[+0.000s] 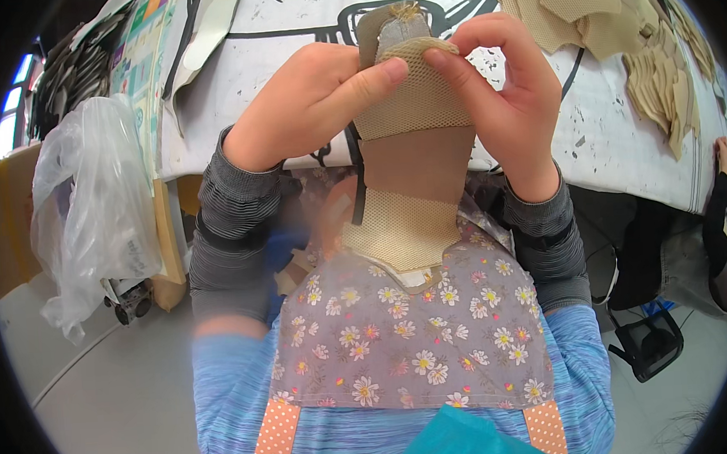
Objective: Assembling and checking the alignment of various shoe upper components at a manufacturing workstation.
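A beige mesh fabric panel (415, 105) is held up in front of me, above the table's near edge. My left hand (312, 102) grips its left side, thumb pressed flat on the mesh and the other fingers hidden behind. My right hand (509, 96) pinches the upper right edge between thumb and forefinger. That top edge is folded over, and a grey piece with frayed yellowish threads (403, 32) sticks out above it. Below the mesh runs a smooth brown section (416, 162). Another light mesh piece (404, 225) hangs lower, over my flowered apron (402, 340).
Stacks of beige mesh pieces (590, 5) lie at the table's far right. A pale curved cut piece (205, 34) lies far left, near a pile of dark pieces (68, 86). A clear plastic bag (95, 200) hangs at left. Another person's arm (721, 216) shows at right.
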Action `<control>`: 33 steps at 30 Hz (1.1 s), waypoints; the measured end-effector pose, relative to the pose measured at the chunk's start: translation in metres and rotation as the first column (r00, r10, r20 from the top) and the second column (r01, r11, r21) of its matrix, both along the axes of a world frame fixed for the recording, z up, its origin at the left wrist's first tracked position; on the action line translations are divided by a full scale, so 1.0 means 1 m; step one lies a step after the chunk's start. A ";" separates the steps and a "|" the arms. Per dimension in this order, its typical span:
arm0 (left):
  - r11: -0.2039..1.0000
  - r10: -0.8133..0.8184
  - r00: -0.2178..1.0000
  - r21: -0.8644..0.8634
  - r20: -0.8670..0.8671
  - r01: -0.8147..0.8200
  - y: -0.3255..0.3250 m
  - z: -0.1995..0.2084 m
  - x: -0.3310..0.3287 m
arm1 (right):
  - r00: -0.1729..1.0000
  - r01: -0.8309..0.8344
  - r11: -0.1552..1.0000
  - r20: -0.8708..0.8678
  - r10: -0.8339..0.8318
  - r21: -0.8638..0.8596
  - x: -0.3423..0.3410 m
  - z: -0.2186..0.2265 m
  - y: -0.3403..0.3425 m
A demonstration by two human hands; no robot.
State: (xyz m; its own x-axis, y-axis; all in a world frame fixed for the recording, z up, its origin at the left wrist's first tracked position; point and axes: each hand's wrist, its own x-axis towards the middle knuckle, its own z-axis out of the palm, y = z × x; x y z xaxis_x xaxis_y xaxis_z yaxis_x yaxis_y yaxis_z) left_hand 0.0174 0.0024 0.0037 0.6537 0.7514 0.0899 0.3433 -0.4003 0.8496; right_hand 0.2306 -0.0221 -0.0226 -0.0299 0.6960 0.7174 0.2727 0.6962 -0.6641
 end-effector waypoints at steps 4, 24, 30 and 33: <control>0.978 0.011 1.000 0.208 -0.004 -0.010 -0.004 0.008 0.010 | 0.993 -0.061 0.995 -0.101 0.053 -0.081 -0.003 -0.002 0.001; 0.998 0.036 0.982 -0.039 -0.185 -0.044 0.003 -0.003 -0.009 | 0.981 -0.192 0.778 -0.116 0.153 -0.599 0.011 -0.024 -0.022; 0.998 0.047 0.995 0.046 -0.088 -0.043 -0.003 -0.004 -0.005 | 0.907 -0.411 0.636 -0.362 0.214 -0.653 0.019 -0.036 -0.020; 0.992 0.128 0.992 0.004 -0.016 -0.128 -0.004 -0.010 -0.007 | 0.903 -0.429 0.579 -0.344 0.257 -0.694 0.014 -0.036 -0.024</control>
